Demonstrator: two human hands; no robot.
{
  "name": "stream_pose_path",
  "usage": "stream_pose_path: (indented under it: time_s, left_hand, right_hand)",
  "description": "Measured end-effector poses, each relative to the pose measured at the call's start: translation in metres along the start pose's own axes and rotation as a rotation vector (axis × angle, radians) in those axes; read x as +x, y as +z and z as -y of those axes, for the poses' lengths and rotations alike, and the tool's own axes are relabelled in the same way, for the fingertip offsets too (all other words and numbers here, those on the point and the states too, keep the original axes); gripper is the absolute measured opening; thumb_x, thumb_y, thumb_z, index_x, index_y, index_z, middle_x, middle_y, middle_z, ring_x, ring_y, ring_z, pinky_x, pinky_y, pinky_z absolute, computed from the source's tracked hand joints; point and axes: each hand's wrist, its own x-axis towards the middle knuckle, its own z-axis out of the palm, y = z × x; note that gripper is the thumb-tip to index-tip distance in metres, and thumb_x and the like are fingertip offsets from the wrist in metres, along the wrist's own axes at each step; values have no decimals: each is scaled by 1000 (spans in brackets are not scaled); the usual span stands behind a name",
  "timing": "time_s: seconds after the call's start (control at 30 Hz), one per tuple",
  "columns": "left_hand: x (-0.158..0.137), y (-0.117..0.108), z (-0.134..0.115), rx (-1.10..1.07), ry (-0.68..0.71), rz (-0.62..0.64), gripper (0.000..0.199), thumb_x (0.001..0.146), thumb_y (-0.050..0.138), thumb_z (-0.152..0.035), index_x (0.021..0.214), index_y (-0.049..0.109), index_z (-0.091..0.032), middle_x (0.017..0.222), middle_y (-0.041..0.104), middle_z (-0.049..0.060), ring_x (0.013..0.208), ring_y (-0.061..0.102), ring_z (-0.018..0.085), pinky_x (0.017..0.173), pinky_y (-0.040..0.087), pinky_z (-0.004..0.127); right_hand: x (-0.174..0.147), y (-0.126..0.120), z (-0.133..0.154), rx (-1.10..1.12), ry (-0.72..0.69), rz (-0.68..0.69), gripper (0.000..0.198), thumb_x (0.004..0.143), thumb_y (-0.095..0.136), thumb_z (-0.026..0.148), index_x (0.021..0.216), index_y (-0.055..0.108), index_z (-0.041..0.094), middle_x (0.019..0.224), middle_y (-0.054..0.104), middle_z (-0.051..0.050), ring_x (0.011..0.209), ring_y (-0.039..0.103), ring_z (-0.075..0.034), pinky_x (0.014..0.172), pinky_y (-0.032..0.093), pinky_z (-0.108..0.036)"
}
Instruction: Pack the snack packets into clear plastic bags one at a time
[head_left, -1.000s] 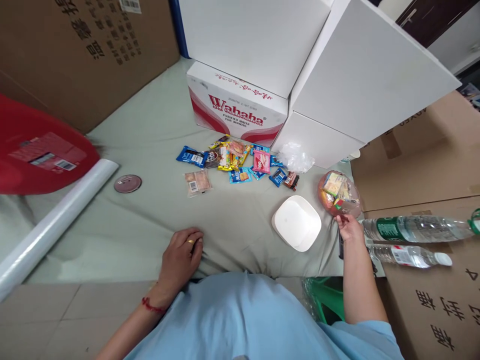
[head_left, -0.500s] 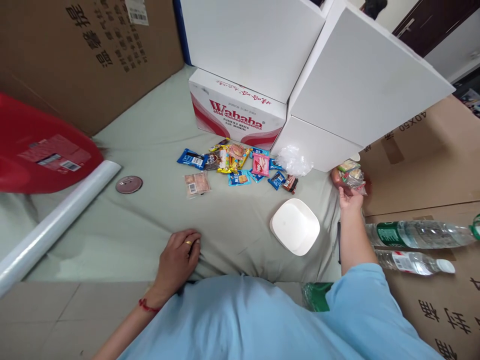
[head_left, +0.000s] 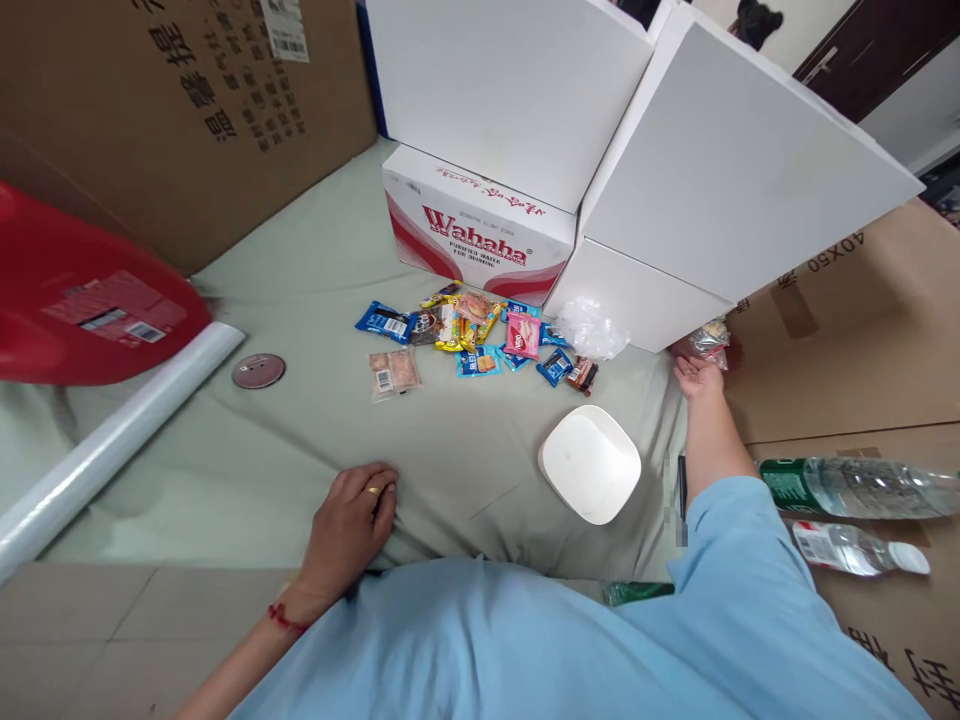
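Observation:
My right hand (head_left: 699, 378) reaches to the far right, past the corner of a white box. It grips the near side of a reddish-brown bowl (head_left: 684, 347) that holds clear-wrapped packets (head_left: 711, 340); the box hides much of the bowl and some of my fingers. My left hand (head_left: 354, 520) rests on the green cloth (head_left: 450, 440) with its fingers curled together and nothing visible in them. Between my hands stands a white square bowl (head_left: 589, 464). Beyond it lies a row of wrapped snacks (head_left: 465, 320), with a pale pink packet (head_left: 394, 371) nearer me.
A Wahaha carton (head_left: 480, 235) and white boxes (head_left: 750, 150) stand at the back. Crumpled clear plastic (head_left: 594, 328) lies before them. On the left are a red container (head_left: 97, 290), a white roll (head_left: 127, 440) and a brown disc (head_left: 259, 371). Bottles (head_left: 862, 487) lie right.
My right hand has moved farther away with the reddish-brown bowl, and more of the bowl is now behind the white box. My left hand stays in place.

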Motion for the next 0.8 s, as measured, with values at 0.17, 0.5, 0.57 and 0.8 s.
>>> stream_pose_path:
  time_s: [0.17,0.5,0.57,0.8]
  left_hand:
    - [-1,0,-2,-36,-48,16,22,102,50,-25,102,72,-20,105,73,10,99,65,25,93,55,39]
    - [-2,-1,-2,-89,-76,30,23,102,50,-25,103,73,-20,107,74,11,101,65,26,93,55,40]
    - [-2,-1,-2,-81,-73,34,23,101,50,-25,103,72,-20,106,74,11,101,65,26,93,55,40]
    - [1,1,-3,-62,-63,22,22,101,50,-26,100,72,-21,103,73,10,100,64,27,93,55,40]
  right_hand:
    - [-5,24,-1,-119,-51,62,24,86,68,7,105,65,23,104,69,2,96,69,-12,102,58,-38]
    - [-100,-24,-36,-309,-75,262,15,83,81,19,92,69,16,81,73,-3,67,66,-11,62,59,-20]
    - [-122,-42,-41,-381,-34,357,21,75,87,18,89,72,14,79,75,-6,65,67,-13,60,60,-22]
    - [-132,-8,-36,-502,-75,362,21,74,87,19,86,70,15,75,73,-3,57,62,-9,50,52,-17]
